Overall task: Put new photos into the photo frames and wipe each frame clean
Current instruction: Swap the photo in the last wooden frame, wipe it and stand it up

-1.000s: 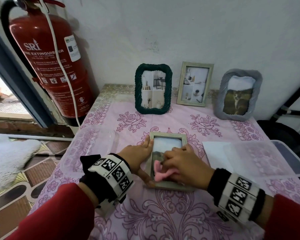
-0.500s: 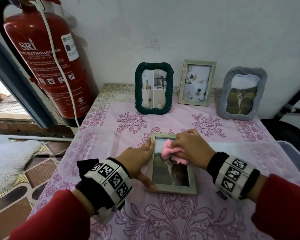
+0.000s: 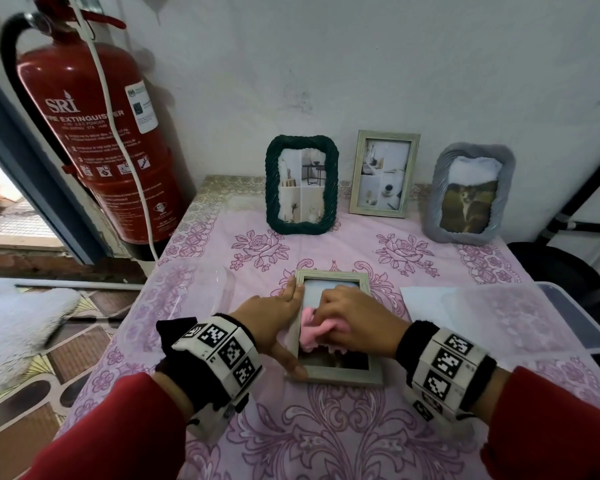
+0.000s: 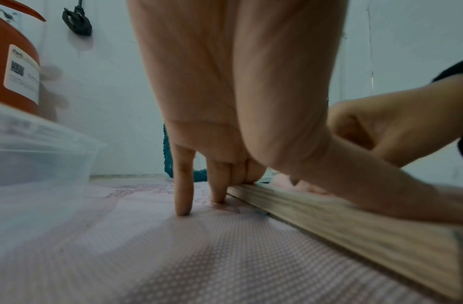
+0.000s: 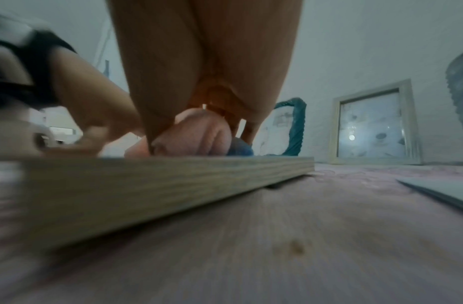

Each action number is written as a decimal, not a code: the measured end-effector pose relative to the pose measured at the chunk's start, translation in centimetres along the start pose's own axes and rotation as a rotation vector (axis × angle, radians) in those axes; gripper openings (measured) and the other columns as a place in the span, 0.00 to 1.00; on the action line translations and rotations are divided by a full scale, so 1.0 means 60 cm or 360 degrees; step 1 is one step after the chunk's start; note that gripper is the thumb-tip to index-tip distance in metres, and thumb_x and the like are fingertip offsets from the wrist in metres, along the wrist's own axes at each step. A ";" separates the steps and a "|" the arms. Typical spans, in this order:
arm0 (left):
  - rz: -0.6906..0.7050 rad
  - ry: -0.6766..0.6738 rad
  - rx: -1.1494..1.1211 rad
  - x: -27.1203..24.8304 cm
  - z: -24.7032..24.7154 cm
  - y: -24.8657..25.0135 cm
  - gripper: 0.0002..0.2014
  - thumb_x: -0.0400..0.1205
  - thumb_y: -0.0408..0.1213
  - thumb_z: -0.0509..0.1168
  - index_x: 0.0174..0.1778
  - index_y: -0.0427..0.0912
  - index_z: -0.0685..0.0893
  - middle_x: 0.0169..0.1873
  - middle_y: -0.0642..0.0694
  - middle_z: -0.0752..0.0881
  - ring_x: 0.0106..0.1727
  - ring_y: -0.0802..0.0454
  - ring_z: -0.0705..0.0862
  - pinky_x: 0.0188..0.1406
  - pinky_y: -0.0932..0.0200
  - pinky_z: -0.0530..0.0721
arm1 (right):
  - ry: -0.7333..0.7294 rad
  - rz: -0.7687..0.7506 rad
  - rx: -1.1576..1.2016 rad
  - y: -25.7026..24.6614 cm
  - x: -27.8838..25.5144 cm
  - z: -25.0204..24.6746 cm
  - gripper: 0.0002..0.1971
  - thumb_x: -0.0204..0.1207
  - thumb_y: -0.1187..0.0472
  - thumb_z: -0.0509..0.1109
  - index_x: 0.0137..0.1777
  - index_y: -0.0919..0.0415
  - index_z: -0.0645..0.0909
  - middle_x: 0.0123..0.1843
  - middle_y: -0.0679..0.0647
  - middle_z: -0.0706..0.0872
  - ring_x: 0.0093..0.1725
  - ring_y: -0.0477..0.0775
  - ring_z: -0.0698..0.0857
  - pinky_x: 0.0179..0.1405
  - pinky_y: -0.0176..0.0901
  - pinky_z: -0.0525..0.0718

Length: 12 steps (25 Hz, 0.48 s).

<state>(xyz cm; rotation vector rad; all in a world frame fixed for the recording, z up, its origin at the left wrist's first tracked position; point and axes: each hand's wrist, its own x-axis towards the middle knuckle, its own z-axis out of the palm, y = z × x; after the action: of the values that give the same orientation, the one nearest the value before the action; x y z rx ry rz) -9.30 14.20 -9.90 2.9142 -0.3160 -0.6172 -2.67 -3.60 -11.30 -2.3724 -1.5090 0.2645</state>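
Note:
A pale wooden photo frame lies flat, face up, on the pink flowered tablecloth. My left hand presses straight fingers on the cloth along its left edge, with the thumb stretched along the lower left corner. In the left wrist view the left hand's fingers point down at the table beside the frame. My right hand grips a bunched pink cloth and presses it on the glass. The right wrist view shows the cloth above the frame's side.
Three frames stand against the wall: dark green rope, pale wood, grey. A red fire extinguisher hangs at the left. A clear tub sits left, and white paper and a clear lid right.
My right hand rubbed the pink cloth up from the lower part of the glass to the top, then back down toward the left middle. The left hand stayed on the frame's left edge.

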 end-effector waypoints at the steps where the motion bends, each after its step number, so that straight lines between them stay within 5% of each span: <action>1: 0.0009 0.0010 -0.0014 -0.001 0.001 -0.001 0.68 0.63 0.60 0.76 0.80 0.38 0.32 0.82 0.38 0.35 0.77 0.44 0.67 0.75 0.54 0.69 | -0.0009 -0.0017 0.0029 -0.007 -0.012 0.002 0.10 0.74 0.51 0.70 0.50 0.53 0.87 0.45 0.56 0.83 0.48 0.55 0.78 0.48 0.49 0.74; 6: 0.0049 0.0048 -0.0099 -0.003 0.006 -0.007 0.67 0.63 0.60 0.76 0.81 0.40 0.32 0.82 0.40 0.34 0.80 0.47 0.63 0.77 0.57 0.66 | 0.0042 0.0037 0.0050 -0.026 -0.052 -0.003 0.13 0.73 0.57 0.69 0.57 0.53 0.84 0.52 0.52 0.86 0.54 0.52 0.81 0.57 0.47 0.76; 12: 0.0016 0.0049 -0.0114 -0.009 0.008 -0.006 0.65 0.65 0.58 0.76 0.81 0.40 0.33 0.82 0.42 0.34 0.82 0.49 0.57 0.79 0.54 0.63 | -0.0060 0.0422 0.0653 -0.030 -0.080 -0.032 0.19 0.77 0.61 0.67 0.65 0.59 0.66 0.65 0.54 0.83 0.59 0.52 0.82 0.59 0.45 0.79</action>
<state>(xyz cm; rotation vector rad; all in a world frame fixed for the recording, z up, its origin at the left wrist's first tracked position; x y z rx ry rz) -9.92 14.62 -10.17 2.8489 -0.2979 -0.5692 -5.63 -7.57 -8.92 -2.2305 -1.0280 0.6190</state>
